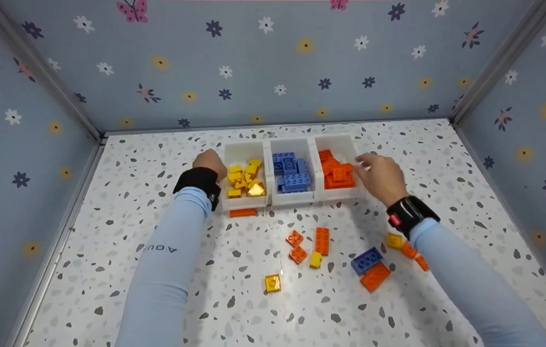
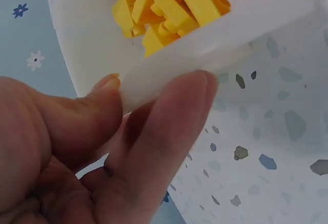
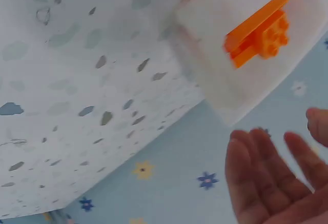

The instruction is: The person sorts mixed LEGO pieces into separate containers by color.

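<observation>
Three white bins stand side by side. Yellow bricks (image 1: 252,169) fill the left bin (image 1: 246,204), blue toy bricks (image 1: 297,181) the middle bin (image 1: 293,198), and orange bricks (image 1: 338,176) the right bin (image 1: 340,194). My left hand (image 1: 211,164) pinches the left bin's outer edge; in the left wrist view, the thumb lies on one side of the wall (image 2: 169,70) and a finger on the other. Beside the right bin, my right hand (image 1: 383,177) has its fingers loosely extended. In the right wrist view, a gap separates those fingertips (image 3: 238,137) from the bin (image 3: 210,80).
Loose bricks lie on the speckled table: a yellow brick (image 1: 273,283), a blue brick (image 1: 367,260), an orange brick (image 1: 375,276) and several others. An orange piece (image 1: 243,212) lies at the left bin's front. Flower-patterned panels (image 1: 273,62) enclose the back and sides.
</observation>
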`<state>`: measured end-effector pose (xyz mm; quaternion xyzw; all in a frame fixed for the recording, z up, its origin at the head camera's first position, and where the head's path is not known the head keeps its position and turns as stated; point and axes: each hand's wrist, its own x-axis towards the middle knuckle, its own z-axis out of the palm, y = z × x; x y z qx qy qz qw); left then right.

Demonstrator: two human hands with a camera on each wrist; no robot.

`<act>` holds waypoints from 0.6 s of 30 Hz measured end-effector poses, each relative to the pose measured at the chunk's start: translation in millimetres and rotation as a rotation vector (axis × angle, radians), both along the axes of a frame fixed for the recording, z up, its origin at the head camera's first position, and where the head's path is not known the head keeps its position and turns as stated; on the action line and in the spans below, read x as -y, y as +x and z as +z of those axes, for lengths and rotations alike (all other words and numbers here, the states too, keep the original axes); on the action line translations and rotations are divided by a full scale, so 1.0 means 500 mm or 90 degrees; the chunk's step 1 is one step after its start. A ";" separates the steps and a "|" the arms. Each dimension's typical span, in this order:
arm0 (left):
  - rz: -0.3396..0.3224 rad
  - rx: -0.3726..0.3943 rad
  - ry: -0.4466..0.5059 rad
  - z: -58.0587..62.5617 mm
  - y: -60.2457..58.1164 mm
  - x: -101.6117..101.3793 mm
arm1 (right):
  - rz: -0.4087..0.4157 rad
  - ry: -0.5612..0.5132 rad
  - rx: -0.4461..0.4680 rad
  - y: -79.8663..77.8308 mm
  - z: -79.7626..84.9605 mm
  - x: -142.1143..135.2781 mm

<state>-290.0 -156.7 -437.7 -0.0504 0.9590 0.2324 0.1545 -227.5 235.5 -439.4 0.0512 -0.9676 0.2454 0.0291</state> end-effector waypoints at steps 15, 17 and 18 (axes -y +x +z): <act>-0.016 0.039 -0.064 0.044 0.023 -0.028 | 0.335 0.127 0.151 0.182 -0.117 0.101; -0.028 0.028 -0.063 0.046 0.026 -0.027 | 0.359 0.127 0.139 0.184 -0.125 0.101; -0.032 0.025 -0.063 0.046 0.026 -0.026 | 0.372 0.125 0.128 0.185 -0.127 0.102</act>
